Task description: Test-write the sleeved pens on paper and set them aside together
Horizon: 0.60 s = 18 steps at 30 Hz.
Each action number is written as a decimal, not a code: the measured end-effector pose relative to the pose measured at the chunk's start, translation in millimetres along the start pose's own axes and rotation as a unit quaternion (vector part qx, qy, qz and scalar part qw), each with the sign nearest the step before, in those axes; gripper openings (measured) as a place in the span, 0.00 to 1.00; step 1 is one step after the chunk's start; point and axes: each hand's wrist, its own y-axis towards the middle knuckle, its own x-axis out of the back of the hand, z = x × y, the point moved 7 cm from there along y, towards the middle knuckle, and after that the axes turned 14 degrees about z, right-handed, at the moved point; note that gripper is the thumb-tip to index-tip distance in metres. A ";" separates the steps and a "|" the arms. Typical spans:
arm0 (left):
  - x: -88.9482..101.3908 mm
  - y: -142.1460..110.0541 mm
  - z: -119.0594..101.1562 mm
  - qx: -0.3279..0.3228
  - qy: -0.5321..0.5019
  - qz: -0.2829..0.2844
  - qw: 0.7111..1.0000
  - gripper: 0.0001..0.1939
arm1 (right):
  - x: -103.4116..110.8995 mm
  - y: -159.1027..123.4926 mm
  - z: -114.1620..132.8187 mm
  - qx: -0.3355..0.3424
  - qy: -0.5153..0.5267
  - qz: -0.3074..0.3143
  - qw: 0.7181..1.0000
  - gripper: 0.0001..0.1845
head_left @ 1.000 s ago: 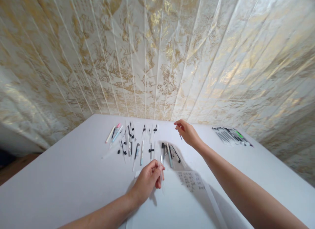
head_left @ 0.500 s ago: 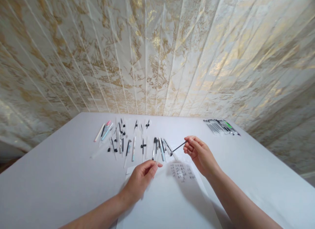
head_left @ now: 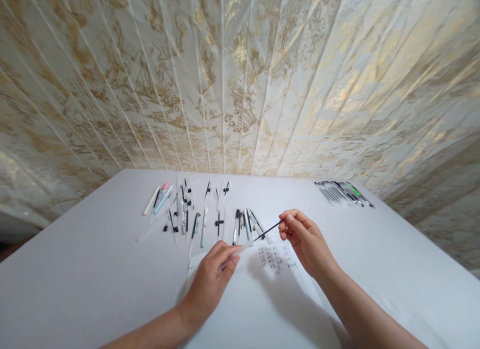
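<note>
Over the paper sheet (head_left: 258, 311), my left hand (head_left: 210, 271) is closed on a translucent pen barrel (head_left: 243, 248) that points up and to the right. My right hand (head_left: 305, 239), to its right, pinches one end of a thin dark pen refill (head_left: 270, 229). The refill slants down to the left, and its lower tip is at the mouth of the barrel. Whether the tip has entered the barrel I cannot tell. Handwritten characters (head_left: 275, 258) fill the top right part of the sheet, partly in the shadow of my right hand.
Loose pen parts (head_left: 183, 204), with dark refills, small black caps and clear barrels, lie spread beyond my left hand. A pink-capped pen (head_left: 163, 187) is among them at the far left. At the back right is a row of pens (head_left: 341, 194) with a green piece. A patterned curtain (head_left: 240, 89) hangs behind the table.
The barrel in my left hand has come into view, tilted toward the refill. The refill's lower tip has shifted left and down to the barrel's mouth.
</note>
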 end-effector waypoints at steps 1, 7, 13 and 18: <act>0.2 0.1 0.3 0.000 0.000 0.000 1.000 0.14 | -0.3 0.0 -0.6 0.000 -0.004 0.001 1.000 0.11; -2.2 -0.3 2.7 0.013 -0.002 0.014 1.000 0.14 | -3.1 0.1 -1.9 0.003 -0.040 0.006 0.999 0.12; -4.7 -0.9 1.9 0.009 0.002 0.016 1.000 0.14 | -5.5 -4.9 6.3 0.019 -0.092 0.027 0.995 0.12; -6.0 -0.7 0.4 0.001 0.004 0.023 1.000 0.14 | -21.0 -8.0 7.2 -0.005 -0.127 0.099 0.987 0.12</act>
